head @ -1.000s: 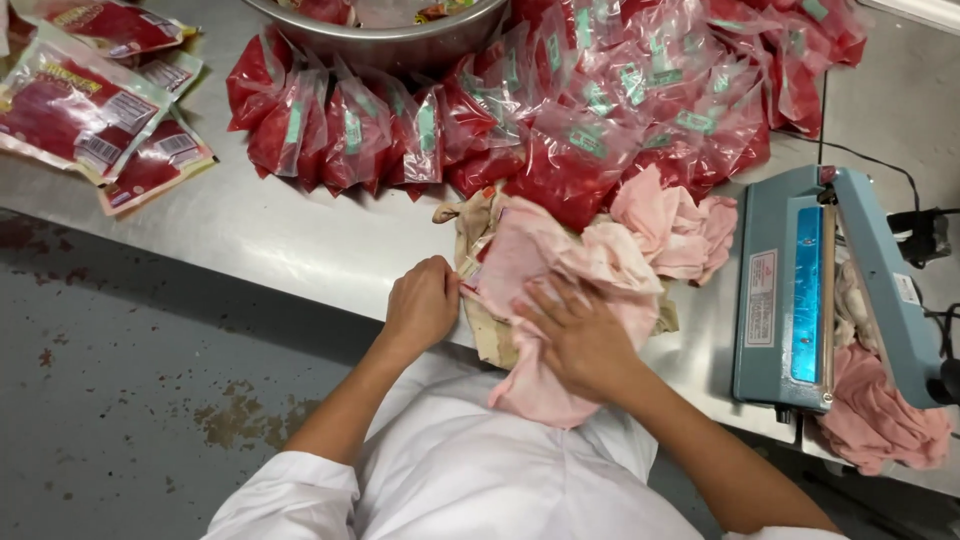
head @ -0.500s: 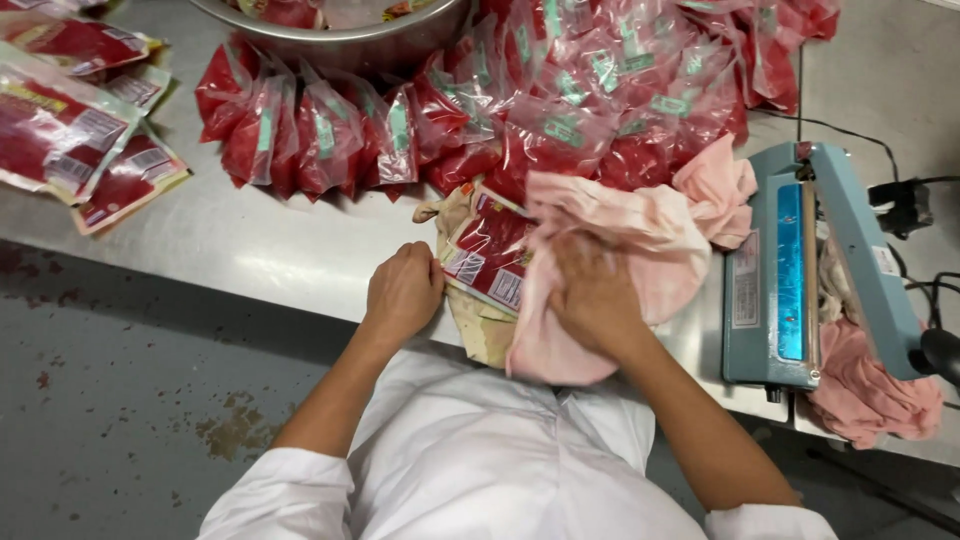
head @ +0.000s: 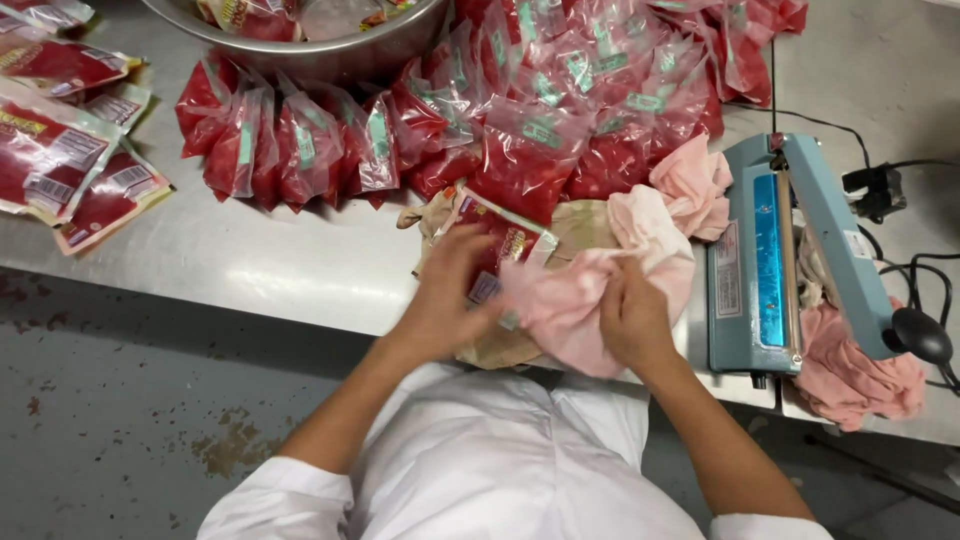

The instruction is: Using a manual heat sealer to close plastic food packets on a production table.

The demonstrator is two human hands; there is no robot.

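My left hand (head: 447, 290) rests flat on a red printed pouch (head: 497, 243) lying on a beige cloth at the front edge of the steel table (head: 250, 265). My right hand (head: 632, 318) grips a bunched pink cloth (head: 585, 295) and presses it against the pouch's right side. Part of the pouch is hidden under the cloth and my fingers.
A blue heat sealer (head: 775, 255) stands to the right, with cables behind it and more pink cloth (head: 855, 365) beside it. A heap of clear bags with red contents (head: 480, 130) fills the back. A steel bowl (head: 300, 45) sits behind. Flat red pouches (head: 60, 160) lie far left.
The pink cloth has been drawn off to the right, uncovering the red pouch. My left hand has shifted onto the pouch and my right hand has gathered the cloth.
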